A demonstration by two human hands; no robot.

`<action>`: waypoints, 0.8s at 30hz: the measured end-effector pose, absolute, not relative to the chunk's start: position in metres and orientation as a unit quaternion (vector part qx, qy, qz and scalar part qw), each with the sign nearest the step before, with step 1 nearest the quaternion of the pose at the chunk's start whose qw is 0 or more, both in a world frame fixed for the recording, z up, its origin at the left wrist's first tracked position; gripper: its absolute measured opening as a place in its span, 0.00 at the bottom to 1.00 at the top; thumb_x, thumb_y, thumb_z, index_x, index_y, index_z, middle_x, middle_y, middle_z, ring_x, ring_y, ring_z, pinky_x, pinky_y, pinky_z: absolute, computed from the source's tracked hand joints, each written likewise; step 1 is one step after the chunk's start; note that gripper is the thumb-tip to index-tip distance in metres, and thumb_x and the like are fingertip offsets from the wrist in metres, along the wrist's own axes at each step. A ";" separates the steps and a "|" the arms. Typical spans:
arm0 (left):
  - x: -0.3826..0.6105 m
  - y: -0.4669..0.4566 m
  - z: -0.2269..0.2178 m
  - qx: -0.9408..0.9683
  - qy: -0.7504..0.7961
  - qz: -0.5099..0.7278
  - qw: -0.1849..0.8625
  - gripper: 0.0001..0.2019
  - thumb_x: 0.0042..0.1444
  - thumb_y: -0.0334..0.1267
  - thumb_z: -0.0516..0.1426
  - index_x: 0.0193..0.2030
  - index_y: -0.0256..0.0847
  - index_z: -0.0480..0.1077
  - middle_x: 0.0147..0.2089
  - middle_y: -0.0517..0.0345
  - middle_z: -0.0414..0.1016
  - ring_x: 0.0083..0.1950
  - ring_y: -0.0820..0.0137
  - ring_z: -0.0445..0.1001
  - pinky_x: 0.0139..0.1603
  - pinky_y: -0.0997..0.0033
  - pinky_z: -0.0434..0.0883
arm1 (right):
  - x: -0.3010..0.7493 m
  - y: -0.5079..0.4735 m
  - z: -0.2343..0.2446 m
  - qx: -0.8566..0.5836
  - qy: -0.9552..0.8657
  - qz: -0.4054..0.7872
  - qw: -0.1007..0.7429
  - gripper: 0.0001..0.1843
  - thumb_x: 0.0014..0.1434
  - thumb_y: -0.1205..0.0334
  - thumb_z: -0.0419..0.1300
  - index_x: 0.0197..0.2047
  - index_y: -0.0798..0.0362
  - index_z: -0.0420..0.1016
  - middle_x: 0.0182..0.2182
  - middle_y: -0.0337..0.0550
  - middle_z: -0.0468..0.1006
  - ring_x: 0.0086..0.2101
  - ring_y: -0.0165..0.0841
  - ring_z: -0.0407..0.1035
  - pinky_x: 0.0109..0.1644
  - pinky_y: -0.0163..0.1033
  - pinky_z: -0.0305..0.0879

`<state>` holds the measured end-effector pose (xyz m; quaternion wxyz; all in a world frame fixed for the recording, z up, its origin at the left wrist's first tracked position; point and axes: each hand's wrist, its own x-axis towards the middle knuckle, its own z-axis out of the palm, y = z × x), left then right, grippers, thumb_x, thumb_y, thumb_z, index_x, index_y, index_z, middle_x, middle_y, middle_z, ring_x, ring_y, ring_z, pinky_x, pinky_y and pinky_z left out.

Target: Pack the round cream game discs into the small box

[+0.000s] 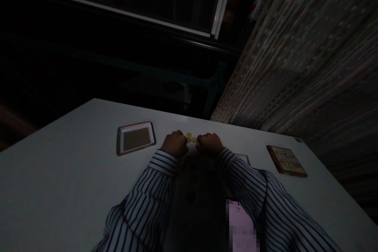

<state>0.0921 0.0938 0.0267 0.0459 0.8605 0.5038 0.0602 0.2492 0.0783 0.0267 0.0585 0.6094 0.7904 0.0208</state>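
Discs [193, 139], small, round and yellowish, sit toward the far edge of the white table [59, 177], right in the gap between the left hand [175, 144] and the right hand [209, 144]. Both hands are curled with the knuckles up; can't tell if they're pinching any, since the fingertips are hidden. Light's pretty lousy, so IMO handling these well means soft fingertip touches, one disc at a time, so nothing skids off the far side. FWIW there's a shallow tray [136, 139] to the left and a flat box [287, 160] well off to the right.
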 end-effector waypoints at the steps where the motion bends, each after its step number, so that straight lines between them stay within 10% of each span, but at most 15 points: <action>1: 0.092 0.094 0.027 0.862 0.501 0.061 0.048 0.11 0.44 0.39 0.52 0.33 0.39 0.71 0.42 0.47 0.68 0.42 0.60 0.67 0.39 0.63 0.65 | 0.250 0.078 0.027 0.610 0.790 0.019 0.055 0.16 0.54 0.57 0.47 0.39 0.55 0.69 0.36 0.51 0.75 0.40 0.40 0.67 0.41 0.44 0.57; 15: 0.096 0.102 0.031 0.884 0.428 0.165 0.089 0.13 0.46 0.38 0.53 0.40 0.41 0.69 0.42 0.53 0.70 0.42 0.65 0.69 0.41 0.69 0.64 | 0.273 0.093 0.024 0.573 0.638 -0.413 -0.308 0.09 0.44 0.62 0.57 0.28 0.58 0.73 0.24 0.40 0.74 0.25 0.26 0.65 0.29 0.31 0.60; 24: 0.101 0.098 0.039 0.881 0.404 0.227 0.097 0.17 0.53 0.46 0.49 0.45 0.39 0.67 0.44 0.53 0.72 0.44 0.66 0.69 0.45 0.69 0.64 | 0.270 0.082 0.042 0.555 0.557 -0.502 -0.359 0.10 0.42 0.61 0.59 0.28 0.59 0.73 0.18 0.34 0.70 0.20 0.21 0.59 0.24 0.29 0.55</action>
